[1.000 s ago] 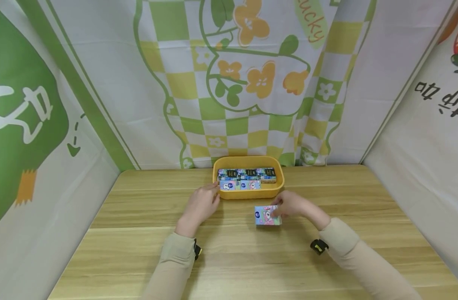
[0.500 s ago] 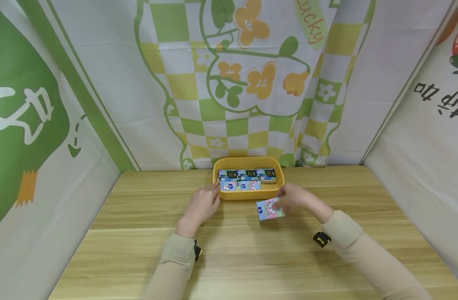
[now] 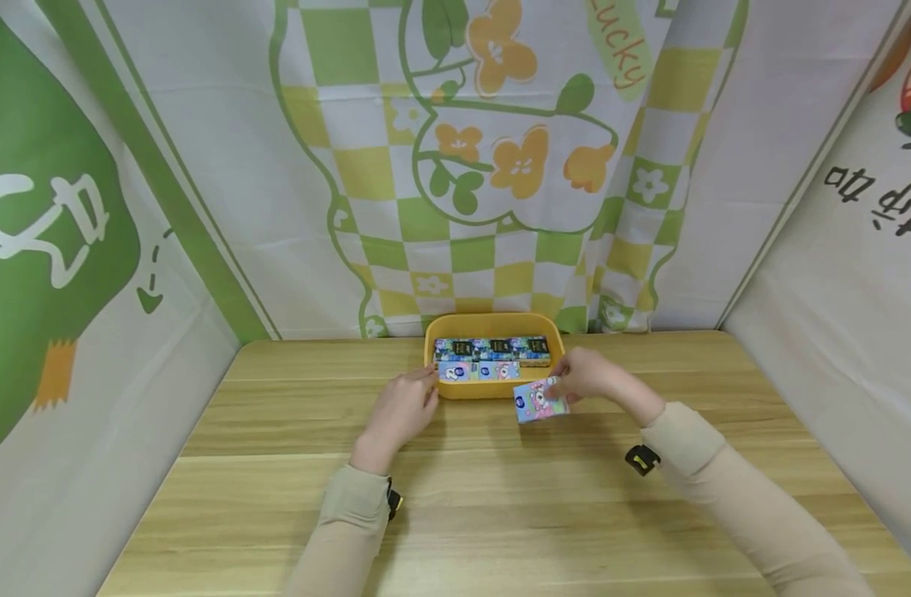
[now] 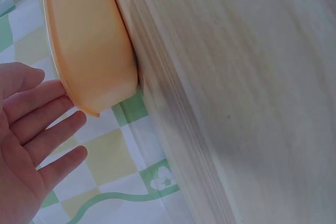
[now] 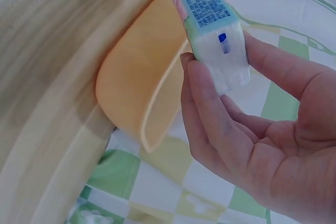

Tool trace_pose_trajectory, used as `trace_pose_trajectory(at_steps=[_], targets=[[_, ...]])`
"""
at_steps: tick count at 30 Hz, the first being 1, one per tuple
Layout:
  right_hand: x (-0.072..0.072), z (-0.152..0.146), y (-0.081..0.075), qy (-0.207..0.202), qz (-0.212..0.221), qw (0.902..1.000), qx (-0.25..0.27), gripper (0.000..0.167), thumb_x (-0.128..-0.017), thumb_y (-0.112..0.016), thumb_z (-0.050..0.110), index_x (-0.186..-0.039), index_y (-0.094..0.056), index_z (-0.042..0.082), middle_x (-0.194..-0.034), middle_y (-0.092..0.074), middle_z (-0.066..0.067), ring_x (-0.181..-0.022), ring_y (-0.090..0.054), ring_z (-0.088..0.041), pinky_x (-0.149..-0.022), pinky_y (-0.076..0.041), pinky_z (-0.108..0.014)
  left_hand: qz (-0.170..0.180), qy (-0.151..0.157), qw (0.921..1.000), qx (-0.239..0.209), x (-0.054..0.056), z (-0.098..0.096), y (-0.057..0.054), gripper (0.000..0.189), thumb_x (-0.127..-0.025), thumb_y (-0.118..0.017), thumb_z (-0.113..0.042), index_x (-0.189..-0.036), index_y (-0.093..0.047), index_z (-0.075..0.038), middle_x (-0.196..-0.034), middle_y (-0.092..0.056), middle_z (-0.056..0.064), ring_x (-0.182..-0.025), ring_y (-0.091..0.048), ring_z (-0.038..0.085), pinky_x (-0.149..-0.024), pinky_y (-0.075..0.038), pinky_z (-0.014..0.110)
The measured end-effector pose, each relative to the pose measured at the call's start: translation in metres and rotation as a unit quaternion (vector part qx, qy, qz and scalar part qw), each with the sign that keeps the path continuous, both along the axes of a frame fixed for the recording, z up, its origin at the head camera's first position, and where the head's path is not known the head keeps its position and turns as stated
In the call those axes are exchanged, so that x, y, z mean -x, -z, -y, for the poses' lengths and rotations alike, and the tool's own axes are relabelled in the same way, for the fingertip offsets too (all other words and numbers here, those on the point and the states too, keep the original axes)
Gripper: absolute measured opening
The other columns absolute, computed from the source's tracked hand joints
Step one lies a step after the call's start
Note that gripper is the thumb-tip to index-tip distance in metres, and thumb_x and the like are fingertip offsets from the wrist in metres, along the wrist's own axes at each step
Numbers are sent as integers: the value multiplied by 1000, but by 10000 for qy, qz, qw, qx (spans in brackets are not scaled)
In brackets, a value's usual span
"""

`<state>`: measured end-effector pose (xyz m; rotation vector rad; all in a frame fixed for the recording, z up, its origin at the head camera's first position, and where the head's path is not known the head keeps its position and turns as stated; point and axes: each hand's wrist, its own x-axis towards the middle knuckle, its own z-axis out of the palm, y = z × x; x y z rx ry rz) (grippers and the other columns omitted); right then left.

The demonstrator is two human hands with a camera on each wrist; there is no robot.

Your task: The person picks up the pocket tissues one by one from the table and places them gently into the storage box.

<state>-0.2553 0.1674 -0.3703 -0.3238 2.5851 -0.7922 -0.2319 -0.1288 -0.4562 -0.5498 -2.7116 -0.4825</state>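
My right hand pinches a small pack of tissues, pastel blue and pink with a cartoon bear, tilted in front of the yellow basket's right front corner. In the right wrist view the tissue pack sits between thumb and fingers, its clear wrapped end facing the palm. The left hand is at the basket's left front corner. Seen from the left wrist, that hand has its fingers extended, the fingertips right at the rim. Inside the basket are three dark blue packs behind two pastel packs.
The basket stands at the back of a wooden table, against a green-and-yellow checked curtain. White printed cloth walls rise on both sides. Bare basket floor shows right of the pastel packs.
My right hand has lifted the tissue pack and carried it slightly right and toward the basket, tilting it on the way. My left hand has stayed at the basket's corner.
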Motion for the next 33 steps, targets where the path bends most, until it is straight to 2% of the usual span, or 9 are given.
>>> trace_pose_trajectory(at_steps=[6,13,21,27,30,33], targets=[[8,-1,-9,-75,-163,9998,-125,42,-81,-73,20,-110,-63,-9,-105,-67,-21,-74,-68,-23,-73,-60,-35,25,-10,10000,-13,0,0,0,31,-89,-60,-11,-118,-65,0,-128,-60,16,-114,-61,31,-99,-49,44],[19,0,-17,-20,-35,9998,-172,49,-83,-72,22,-118,-58,-10,-115,-63,-24,-78,-70,-23,-78,-59,-36,8,29,10000,-34,1,0,1,31,-89,-60,-11,-117,-66,0,-127,-61,16,-114,-61,31,-98,-50,44],[32,1,-20,139,41,9998,-137,51,-82,-73,22,-118,-58,-11,-101,-68,-18,-77,-70,-21,-79,-59,-34,24,3,10000,-33,1,0,1,30,-89,-59,-11,-117,-66,-1,-127,-61,15,-115,-60,30,-100,-49,44],[43,2,-20,244,172,9993,-227,56,-83,-72,21,-124,-53,-12,-90,-69,-13,-72,-68,-15,-76,-59,-30,-34,10,10000,-8,0,0,2,30,-89,-59,-12,-116,-66,0,-126,-62,15,-115,-61,30,-100,-49,46],[48,1,-23,274,229,9991,-235,46,-83,-71,20,-117,-60,-10,-84,-68,-10,-69,-66,-14,-71,-59,-27,-30,20,10000,-2,0,-1,2,30,-89,-59,-12,-116,-66,-1,-126,-62,15,-115,-61,30,-100,-49,46],[53,-1,-25,303,205,9988,-317,28,-83,-71,20,-96,-68,-4,-75,-66,-5,-67,-64,-14,-65,-57,-24,19,6,10000,9,1,-1,1,31,-90,-59,-12,-117,-66,0,-127,-61,15,-116,-60,29,-100,-48,47]])
